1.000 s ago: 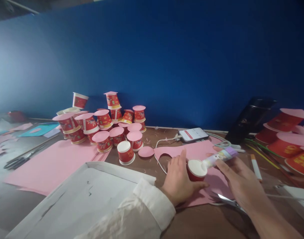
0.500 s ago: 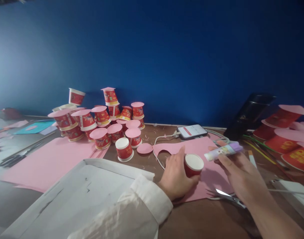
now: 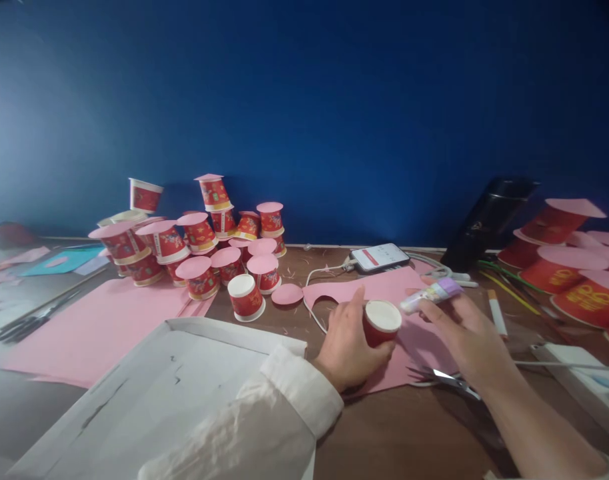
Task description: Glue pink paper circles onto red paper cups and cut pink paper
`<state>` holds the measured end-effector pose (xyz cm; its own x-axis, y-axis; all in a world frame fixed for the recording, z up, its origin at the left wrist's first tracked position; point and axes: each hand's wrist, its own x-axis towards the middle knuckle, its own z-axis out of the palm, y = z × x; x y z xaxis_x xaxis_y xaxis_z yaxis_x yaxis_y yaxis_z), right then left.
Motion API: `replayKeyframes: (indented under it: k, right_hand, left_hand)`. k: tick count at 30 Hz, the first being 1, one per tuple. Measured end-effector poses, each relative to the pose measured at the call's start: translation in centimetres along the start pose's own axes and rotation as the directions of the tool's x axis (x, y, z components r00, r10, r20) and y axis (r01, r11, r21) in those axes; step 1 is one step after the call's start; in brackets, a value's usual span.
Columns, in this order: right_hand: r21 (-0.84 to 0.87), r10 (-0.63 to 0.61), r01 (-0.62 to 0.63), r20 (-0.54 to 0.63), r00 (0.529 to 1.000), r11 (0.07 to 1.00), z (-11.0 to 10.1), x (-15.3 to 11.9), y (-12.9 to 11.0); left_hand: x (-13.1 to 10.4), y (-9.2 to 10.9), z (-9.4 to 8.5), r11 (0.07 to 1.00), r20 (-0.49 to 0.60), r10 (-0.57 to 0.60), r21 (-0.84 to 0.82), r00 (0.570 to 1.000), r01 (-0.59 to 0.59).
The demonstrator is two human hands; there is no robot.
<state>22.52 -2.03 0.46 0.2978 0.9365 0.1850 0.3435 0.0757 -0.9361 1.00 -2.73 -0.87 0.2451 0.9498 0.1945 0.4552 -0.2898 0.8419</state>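
My left hand (image 3: 352, 343) is wrapped round a red paper cup (image 3: 382, 320) that stands upside down, its white base facing up, on a cut pink sheet (image 3: 424, 343). Just right of the cup, my right hand (image 3: 457, 327) grips a glue stick (image 3: 431, 295) with a purple end, its pale end pointing left toward the cup. Open scissors (image 3: 447, 380) lie below my right hand. Another upturned red cup (image 3: 246, 298) with a bare white base stands to the left, beside a loose pink paper disc (image 3: 287, 294).
Several red cups topped with pink discs (image 3: 194, 268) stand at the back left, more at the right (image 3: 564, 267). A phone (image 3: 379, 257) with a cable lies near the blue wall, a black bottle (image 3: 489, 223) right of it. Pink sheets (image 3: 99, 327) and a white box (image 3: 154, 400) occupy the left.
The view has shifted slightly, so most things appear a little further left. My right hand has brought the glue stick slightly nearer the cup. My left hand keeps its hold.
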Motion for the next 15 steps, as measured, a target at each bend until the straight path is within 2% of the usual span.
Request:
replayKeyframes:
  k: [3,6,15]
  right_hand:
    - [0.167,0.048,-0.049,0.008,0.999,0.985,0.04,0.06,0.47]
    - [0.280,0.040,-0.052,0.046,0.998,0.959,0.23,0.07,0.76]
    - [0.281,0.038,-0.076,0.139,0.990,0.957,0.35,-0.22,0.29]
  left_hand:
    - [-0.09,0.28,-0.19,0.999,-0.012,-0.043,-0.018,0.999,0.042]
    - [0.02,0.47,-0.12,0.997,-0.042,-0.082,-0.006,0.996,0.082]
    - [0.34,0.01,0.26,0.999,-0.033,-0.012,0.035,0.999,0.014]
